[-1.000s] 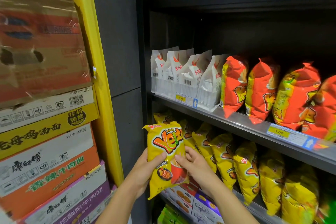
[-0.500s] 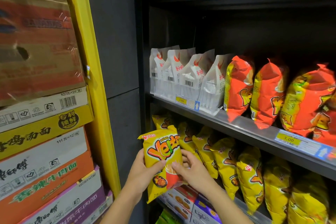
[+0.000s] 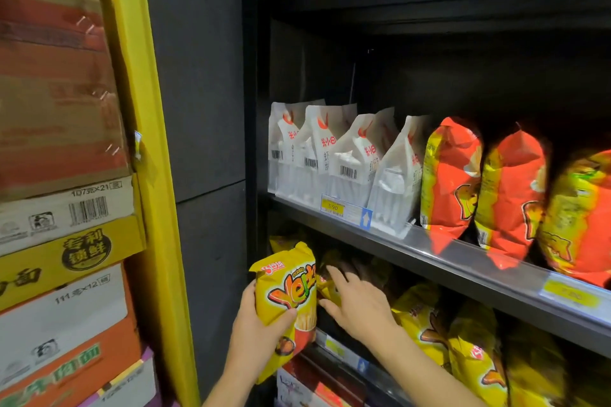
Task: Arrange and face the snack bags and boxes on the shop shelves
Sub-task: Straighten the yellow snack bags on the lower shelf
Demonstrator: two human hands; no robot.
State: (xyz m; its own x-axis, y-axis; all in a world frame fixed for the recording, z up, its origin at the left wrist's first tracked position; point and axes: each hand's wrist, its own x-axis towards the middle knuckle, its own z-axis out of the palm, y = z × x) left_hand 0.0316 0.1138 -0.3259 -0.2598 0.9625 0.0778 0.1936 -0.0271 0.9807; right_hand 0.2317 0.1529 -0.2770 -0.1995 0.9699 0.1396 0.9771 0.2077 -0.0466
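My left hand (image 3: 256, 329) grips a yellow potato-stick snack bag (image 3: 287, 294) upright in front of the left end of the lower shelf. My right hand (image 3: 355, 302) has let go of it and reaches, fingers spread, into the shelf against the yellow bags (image 3: 330, 287) standing behind. More yellow bags (image 3: 472, 350) line that shelf to the right. On the shelf above stand white bags (image 3: 334, 155) and orange-red bags (image 3: 453, 182).
The middle shelf's metal front rail (image 3: 463, 274) carries price tags (image 3: 345, 210). Stacked noodle cartons (image 3: 62, 241) fill the left, beside a yellow post (image 3: 145, 129) and a dark panel (image 3: 205, 109). Boxes (image 3: 307, 387) sit on the lowest shelf.
My right hand has come off the yellow bag and moved into the shelf behind it. My left hand alone now holds the bag, closer to the shelf.
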